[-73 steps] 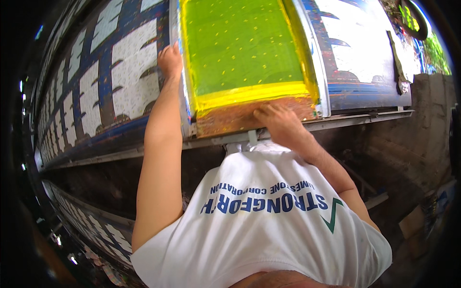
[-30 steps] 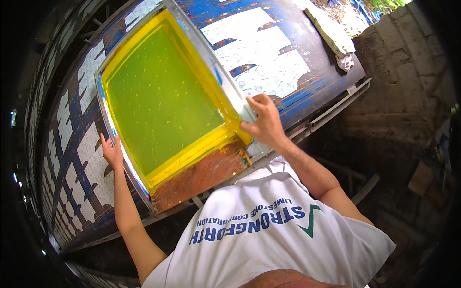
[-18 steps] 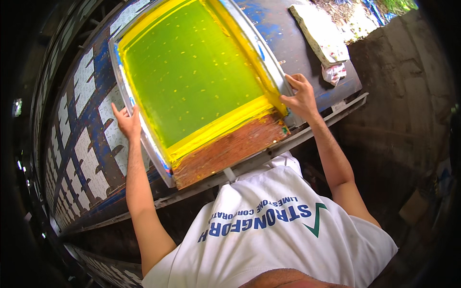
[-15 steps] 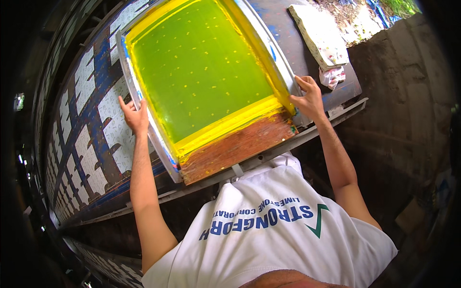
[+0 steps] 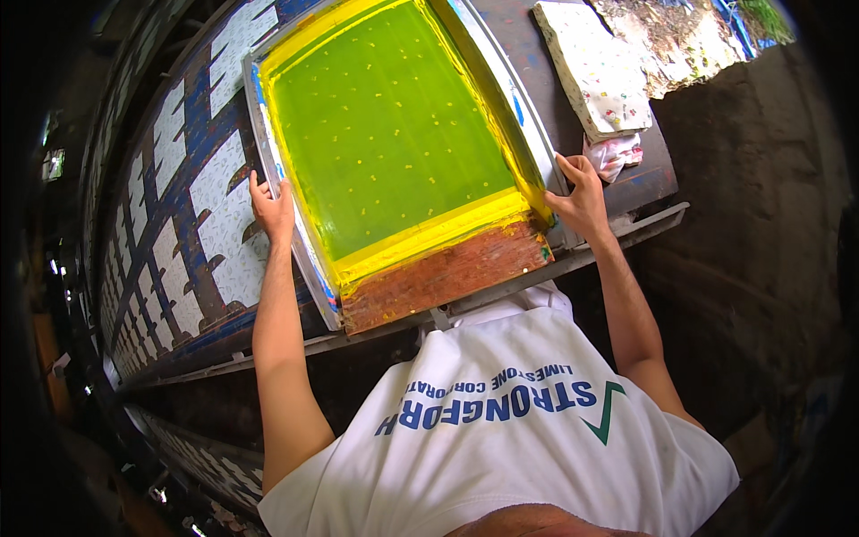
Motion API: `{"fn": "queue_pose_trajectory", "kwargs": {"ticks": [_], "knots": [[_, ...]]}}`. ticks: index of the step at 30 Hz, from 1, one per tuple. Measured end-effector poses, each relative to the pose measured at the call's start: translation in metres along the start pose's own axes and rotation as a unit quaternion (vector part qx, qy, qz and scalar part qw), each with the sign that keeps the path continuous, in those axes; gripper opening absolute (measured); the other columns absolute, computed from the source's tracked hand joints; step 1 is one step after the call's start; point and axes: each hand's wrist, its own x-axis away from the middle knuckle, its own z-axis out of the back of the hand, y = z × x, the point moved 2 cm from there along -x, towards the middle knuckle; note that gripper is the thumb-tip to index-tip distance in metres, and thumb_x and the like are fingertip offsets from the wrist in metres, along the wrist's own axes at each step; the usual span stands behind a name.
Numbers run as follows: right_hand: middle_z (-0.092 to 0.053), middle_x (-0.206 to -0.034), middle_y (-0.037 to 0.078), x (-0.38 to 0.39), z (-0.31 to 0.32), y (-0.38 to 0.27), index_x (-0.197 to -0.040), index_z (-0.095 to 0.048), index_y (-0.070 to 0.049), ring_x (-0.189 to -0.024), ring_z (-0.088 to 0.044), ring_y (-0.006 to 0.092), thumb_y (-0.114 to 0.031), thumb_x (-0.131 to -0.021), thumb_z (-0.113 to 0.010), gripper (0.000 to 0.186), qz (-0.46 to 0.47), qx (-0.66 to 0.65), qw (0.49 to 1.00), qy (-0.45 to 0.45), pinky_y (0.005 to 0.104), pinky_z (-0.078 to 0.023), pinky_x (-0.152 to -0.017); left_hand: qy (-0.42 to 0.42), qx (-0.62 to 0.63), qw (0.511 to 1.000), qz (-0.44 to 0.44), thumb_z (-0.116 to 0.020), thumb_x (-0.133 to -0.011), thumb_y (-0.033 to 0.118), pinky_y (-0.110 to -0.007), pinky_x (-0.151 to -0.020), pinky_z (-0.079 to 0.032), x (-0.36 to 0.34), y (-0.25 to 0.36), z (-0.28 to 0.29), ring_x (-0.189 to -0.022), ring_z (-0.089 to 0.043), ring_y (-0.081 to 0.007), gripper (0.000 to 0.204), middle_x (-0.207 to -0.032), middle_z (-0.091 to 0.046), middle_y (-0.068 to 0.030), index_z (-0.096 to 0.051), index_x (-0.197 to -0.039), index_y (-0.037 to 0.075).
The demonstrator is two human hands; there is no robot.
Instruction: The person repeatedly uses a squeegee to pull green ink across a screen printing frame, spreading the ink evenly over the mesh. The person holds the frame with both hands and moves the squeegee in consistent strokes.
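Observation:
A screen printing frame (image 5: 394, 134) lies on the dark table in front of me. It has a green mesh flecked with small light marks, thick yellow ink along its inner edges and a pale, paint-stained rim. A reddish-brown wooden board (image 5: 447, 277) spans its near end. My left hand (image 5: 273, 210) holds the left rim, thumb against the frame and fingers on its outer side. At the near right corner, my right hand (image 5: 580, 197) grips the other rim, thumb over the edge. The undersides of the rims are hidden.
White patterned sheets (image 5: 233, 242) lie in rows along the table to the left. A folded, padded white cloth (image 5: 599, 80) and a crumpled stained cloth (image 5: 613, 154) sit right of the frame. A metal rail (image 5: 658, 221) runs along the near table edge.
My left hand and the frame's left side appear slightly farther right in view, and the whole view has shifted a little. Both hands stay on the frame.

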Motion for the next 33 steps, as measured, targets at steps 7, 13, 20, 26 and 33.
{"fn": "queue_pose_trajectory", "kwargs": {"ticks": [7,13,20,26,33], "knots": [[-0.064,-0.121,0.018,0.002,0.011,-0.008,-0.143,-0.062,0.005,-0.112,-0.064,0.0299,-0.015,-0.08,-0.087,0.071,-0.018,0.014,0.999,-0.037,0.0368,-0.052,-0.098,0.019,-0.14,0.986,-0.085,-0.073,-0.097,0.028,-0.045,-0.094,-0.055,0.001,-0.008,-0.007,-0.109,-0.069,-0.035,0.059,-0.118,-0.072,-0.0139,-0.059,-0.151,0.012],[-0.067,-0.127,0.018,0.003,0.017,-0.035,-0.134,-0.069,0.002,-0.113,-0.067,0.0325,-0.017,-0.087,-0.088,0.054,0.072,0.076,0.994,0.024,0.0426,-0.054,-0.098,0.039,-0.121,0.985,-0.118,-0.076,-0.094,0.026,-0.044,-0.091,-0.056,0.002,-0.017,-0.011,-0.104,-0.069,-0.0338,0.036,-0.109,-0.072,-0.0125,-0.078,-0.127,0.011],[-0.071,-0.103,0.013,0.021,0.011,-0.101,-0.089,-0.071,0.0,-0.101,-0.068,0.0337,-0.009,-0.088,-0.083,0.015,0.179,0.073,0.98,-0.043,0.0433,-0.053,-0.087,0.072,-0.123,0.982,-0.123,-0.079,-0.089,0.03,-0.045,-0.088,-0.056,0.002,-0.024,-0.021,-0.099,-0.069,-0.0309,0.038,-0.102,-0.071,-0.0075,-0.08,-0.125,0.016],[-0.068,-0.118,0.013,0.066,-0.037,-0.162,-0.113,-0.072,-0.004,-0.112,-0.065,0.033,-0.013,-0.085,-0.08,0.03,0.301,0.08,0.908,-0.28,0.0438,-0.054,-0.098,0.062,-0.096,0.987,-0.108,-0.077,-0.09,0.032,-0.046,-0.093,-0.054,0.003,-0.02,-0.023,-0.104,-0.067,-0.0306,0.039,-0.104,-0.07,-0.0074,-0.08,-0.126,0.017],[-0.065,-0.138,0.015,0.077,-0.066,-0.191,-0.139,-0.065,-0.006,-0.128,-0.063,0.035,-0.005,-0.087,-0.066,0.052,0.328,0.235,0.849,-0.343,0.0454,-0.052,-0.111,0.069,-0.081,0.989,-0.101,-0.075,-0.092,0.034,-0.048,-0.095,-0.053,0.005,-0.016,-0.026,-0.106,-0.066,-0.0326,0.039,-0.107,-0.069,-0.0091,-0.078,-0.126,0.015]]}}
